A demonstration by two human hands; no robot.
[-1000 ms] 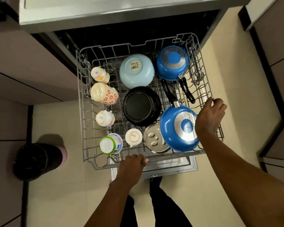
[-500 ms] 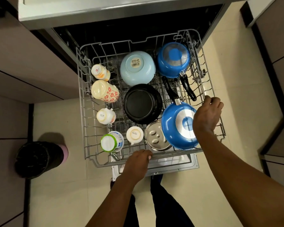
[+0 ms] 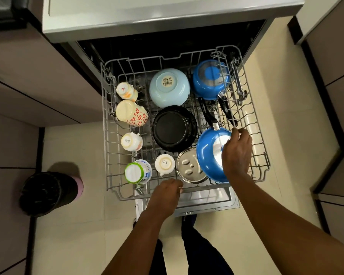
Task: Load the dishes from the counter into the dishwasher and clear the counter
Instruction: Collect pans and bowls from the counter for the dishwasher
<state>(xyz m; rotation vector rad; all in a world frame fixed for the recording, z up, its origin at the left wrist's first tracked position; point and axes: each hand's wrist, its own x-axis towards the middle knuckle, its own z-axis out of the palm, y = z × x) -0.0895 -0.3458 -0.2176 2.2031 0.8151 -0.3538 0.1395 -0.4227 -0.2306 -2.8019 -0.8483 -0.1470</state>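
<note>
Right, nearest us: our left hand (image 3: 165,192) is curled over the front rail of the pulled-out rack (image 3: 264,165), fingers wrapped on the wire just below the steel lid (image 3: 190,168). Our right hand (image 3: 236,153) sits on the upturned blue frying pan (image 3: 209,155) at the rack's front-right, fingers bent over the pan's far rim; whether it truly grips or just presses, can't tell. Pan leans w/ its black handle running back toward the middle. Front row, left to right: green-rimmed cup (image 3: 137,171), small white cup (image 3: 164,164), steel lid, then the pan, all close together, little slack btwn them. Mid row: another white cup (image 3: 131,141) at the left edge and a black pan (image 3: 174,128) in the centre, touching the lid's far edge. Further back on the left, a floral mug (image 3: 131,113) and a small bottle (image 3: 126,91) hug the left wall. Far row: pale blue bowl (image 3: 169,87), bottom up, and a blue saucepan (image 3: 210,79) in the far-right corner, handle pointing toward us. Free wire shows along the right side strip. Beyond, the dark dishwasher opening (image 3: 167,44) under the counter edge (image 3: 167,18). Floor (image 3: 286,116) open on the right; on the left a black bin (image 3: 48,193) stands well apart from the rack.
</note>
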